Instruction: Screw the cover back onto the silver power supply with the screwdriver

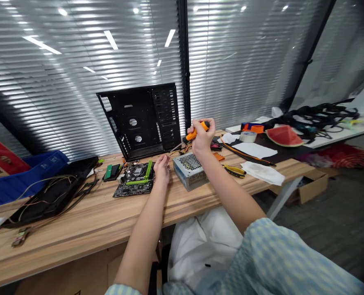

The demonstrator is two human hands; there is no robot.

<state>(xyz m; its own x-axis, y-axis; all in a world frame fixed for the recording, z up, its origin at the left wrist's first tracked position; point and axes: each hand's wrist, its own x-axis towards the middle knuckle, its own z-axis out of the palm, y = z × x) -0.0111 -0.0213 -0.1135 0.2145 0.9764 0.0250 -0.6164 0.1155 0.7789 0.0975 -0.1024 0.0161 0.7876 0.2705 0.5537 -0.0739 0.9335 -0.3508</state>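
Note:
My right hand (204, 137) is wrapped round the handle of an orange and black screwdriver (194, 133), held above the metal power supply (189, 172). The screwdriver's shaft slants down and left, its tip close to the fingertips of my left hand (162, 167). Those left fingers are pinched together between the motherboard and the power supply; what they hold, if anything, is too small to make out. The black motherboard (135, 180) with bright green slots lies flat, just left of my left hand. Behind both hands stands an open black computer case (142, 123).
Yellow-black pliers (235, 171) and white paper (263, 173) lie to the right, with a roll of tape (248, 136) and a watermelon-shaped item (284, 136) beyond. On the left are a black panel with cables (57, 192) and a blue bin (25, 180). Window blinds rise behind the wooden table (102, 221).

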